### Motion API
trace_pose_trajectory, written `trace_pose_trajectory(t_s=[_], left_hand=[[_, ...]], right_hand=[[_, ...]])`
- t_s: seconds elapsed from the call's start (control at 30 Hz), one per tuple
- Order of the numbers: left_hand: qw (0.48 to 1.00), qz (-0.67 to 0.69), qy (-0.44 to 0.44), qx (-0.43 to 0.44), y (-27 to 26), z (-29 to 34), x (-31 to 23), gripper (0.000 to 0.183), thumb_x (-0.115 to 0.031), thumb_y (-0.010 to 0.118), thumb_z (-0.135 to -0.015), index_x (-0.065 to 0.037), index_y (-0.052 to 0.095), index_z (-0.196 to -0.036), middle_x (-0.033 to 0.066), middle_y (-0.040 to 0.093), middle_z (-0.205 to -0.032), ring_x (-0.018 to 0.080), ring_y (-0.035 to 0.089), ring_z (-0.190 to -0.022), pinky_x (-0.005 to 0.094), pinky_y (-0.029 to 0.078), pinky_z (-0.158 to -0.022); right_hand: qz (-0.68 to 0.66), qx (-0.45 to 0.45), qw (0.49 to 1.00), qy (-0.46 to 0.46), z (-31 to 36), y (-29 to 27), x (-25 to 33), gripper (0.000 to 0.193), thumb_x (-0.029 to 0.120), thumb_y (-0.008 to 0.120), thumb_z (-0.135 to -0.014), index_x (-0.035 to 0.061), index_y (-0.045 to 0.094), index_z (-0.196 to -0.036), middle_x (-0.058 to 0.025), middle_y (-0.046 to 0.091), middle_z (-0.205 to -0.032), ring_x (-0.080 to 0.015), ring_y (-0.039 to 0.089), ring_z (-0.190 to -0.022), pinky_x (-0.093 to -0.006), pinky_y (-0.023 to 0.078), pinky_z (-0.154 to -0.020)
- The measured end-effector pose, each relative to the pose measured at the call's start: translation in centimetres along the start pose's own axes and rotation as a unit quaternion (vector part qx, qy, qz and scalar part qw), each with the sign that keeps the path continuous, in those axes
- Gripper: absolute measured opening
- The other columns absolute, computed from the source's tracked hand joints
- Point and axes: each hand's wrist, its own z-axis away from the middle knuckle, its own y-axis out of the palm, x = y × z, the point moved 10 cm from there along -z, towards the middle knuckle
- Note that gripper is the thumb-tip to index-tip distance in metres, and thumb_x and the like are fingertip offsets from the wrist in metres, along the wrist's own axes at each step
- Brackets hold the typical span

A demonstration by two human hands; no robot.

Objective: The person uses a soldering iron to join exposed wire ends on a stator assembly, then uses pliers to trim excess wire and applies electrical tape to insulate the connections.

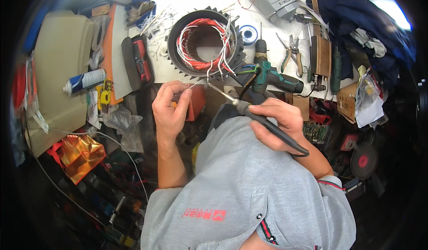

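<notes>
A motor stator in a black finned housing (pixel 173 41) rests on the bench's near edge, with red and white windings (pixel 183 49) around its bore. White-sleeved leads (pixel 208 71) hang from it toward me. My right hand (pixel 280 121) is wrapped round the dark handle of a soldering iron (pixel 269 126). The iron slants up to the left, its metal tip at the lead ends; contact is too small to tell. My left hand (pixel 171 107) pinches a thin silvery wire (pixel 195 84) between thumb and forefinger, beside the tip.
A teal cordless drill (pixel 272 78) lies right of the stator, near a blue-and-white spool (pixel 248 34) and pliers (pixel 292 54). Behind stands a grey analog meter (pixel 274 0). A red multimeter (pixel 141 59) and a spray can (pixel 84 81) are at left.
</notes>
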Motion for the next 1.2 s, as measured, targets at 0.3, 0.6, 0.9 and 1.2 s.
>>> trace_pose_trajectory(t_s=[0.3,0.6,0.9,1.2], left_hand=[[0.954,0.223,-0.187,-0.076,-0.4,5.8,7.5,0.009,-0.007,0.069,-0.100,0.000,0.070,-0.106,0.0025,0.071,-0.094,0.0065,0.061,-0.083,0.0218,0.049,-0.076],[0.914,0.325,-0.242,0.023,5.6,10.9,11.1,0.011,-0.008,0.066,-0.102,0.000,0.066,-0.110,0.0073,0.074,-0.098,0.0100,0.066,-0.086,0.0239,0.053,-0.080],[0.945,0.232,-0.213,0.084,8.1,11.4,13.1,0.015,-0.009,0.071,-0.099,0.002,0.068,-0.110,0.0015,0.071,-0.096,0.0059,0.063,-0.084,0.0232,0.053,-0.076],[0.980,0.141,-0.127,0.051,8.3,12.3,14.4,0.017,-0.009,0.072,-0.096,0.003,0.070,-0.108,0.0082,0.068,-0.103,0.0142,0.067,-0.091,0.0282,0.054,-0.083]], right_hand=[[0.063,-0.106,0.992,0.004,3.6,-6.5,2.7,0.035,-0.001,0.075,-0.080,-0.0094,0.069,-0.113,-0.0148,0.069,-0.081,-0.0203,0.065,-0.071,-0.0306,0.050,-0.065],[0.210,-0.189,0.959,0.013,8.8,-7.6,4.9,0.031,-0.007,0.073,-0.088,-0.0007,0.070,-0.119,-0.0131,0.069,-0.092,-0.0166,0.063,-0.074,-0.0265,0.049,-0.066],[0.421,-0.145,0.896,0.006,12.5,-7.5,6.9,0.033,-0.011,0.073,-0.089,-0.0031,0.068,-0.121,-0.0121,0.065,-0.086,-0.0196,0.060,-0.072,-0.0291,0.050,-0.066],[0.400,-0.085,0.910,0.065,13.1,-11.8,4.4,0.048,-0.011,0.071,-0.085,-0.0015,0.065,-0.132,-0.0184,0.067,-0.101,-0.0319,0.067,-0.083,-0.0360,0.056,-0.077]])
